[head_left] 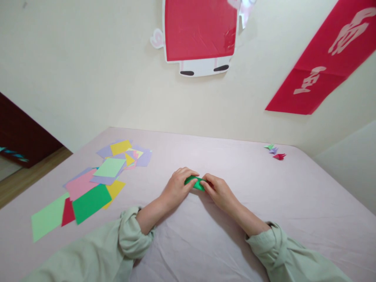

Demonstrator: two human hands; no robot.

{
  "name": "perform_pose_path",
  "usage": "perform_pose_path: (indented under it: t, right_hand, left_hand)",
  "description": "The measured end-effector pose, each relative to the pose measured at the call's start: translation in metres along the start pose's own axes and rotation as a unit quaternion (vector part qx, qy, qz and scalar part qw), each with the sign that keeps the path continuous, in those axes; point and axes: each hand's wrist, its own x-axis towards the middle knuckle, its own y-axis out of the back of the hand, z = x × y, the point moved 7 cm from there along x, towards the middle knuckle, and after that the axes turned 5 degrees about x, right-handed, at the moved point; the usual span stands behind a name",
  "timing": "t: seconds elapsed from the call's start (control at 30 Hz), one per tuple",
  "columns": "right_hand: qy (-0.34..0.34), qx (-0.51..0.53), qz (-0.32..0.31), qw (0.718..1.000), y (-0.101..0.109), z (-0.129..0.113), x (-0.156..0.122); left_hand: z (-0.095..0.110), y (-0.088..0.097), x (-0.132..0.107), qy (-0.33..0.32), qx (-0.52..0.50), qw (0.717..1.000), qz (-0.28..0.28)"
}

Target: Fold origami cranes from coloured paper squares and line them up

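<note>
Just below the centre of the frame, the fingers of our left hand (178,184) and right hand (219,190) pinch the small green paper (199,186), which, we think, may crease crookedly if they press unevenly.

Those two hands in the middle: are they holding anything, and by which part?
Yes, a small piece of green paper, apparently folded. The left hand holds its left end, the right hand its right end.
</note>
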Motion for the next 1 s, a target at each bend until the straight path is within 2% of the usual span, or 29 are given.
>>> perform_pose_path:
  t: [0.2, 0.4, 0.53, 0.8, 1.0]
  right_hand:
    - [-0.007, 0.014, 0.015, 1.000, 0.003, 0.000, 0.000]
    - [-0.010, 0.085, 0.095, 0.992, 0.017, -0.001, -0.001]
    - [0.001, 0.112, 0.103, 0.988, 0.016, -0.002, 0.001]
    - [-0.018, 0.209, 0.095, 0.973, 0.009, 0.008, 0.004]
    - [-0.021, 0.227, 0.087, 0.970, 0.006, 0.009, 0.003]
  left_hand:
    - [-0.018, -0.008, -0.001, 0.083, -0.100, 0.991, -0.010]
    - [-0.033, -0.008, -0.001, 0.154, -0.152, 0.976, 0.029]
    - [-0.035, -0.005, -0.001, 0.169, -0.151, 0.973, 0.049]
    - [-0.034, -0.006, -0.003, 0.166, -0.153, 0.973, 0.052]
    - [-0.032, -0.004, -0.003, 0.163, -0.147, 0.973, 0.066]
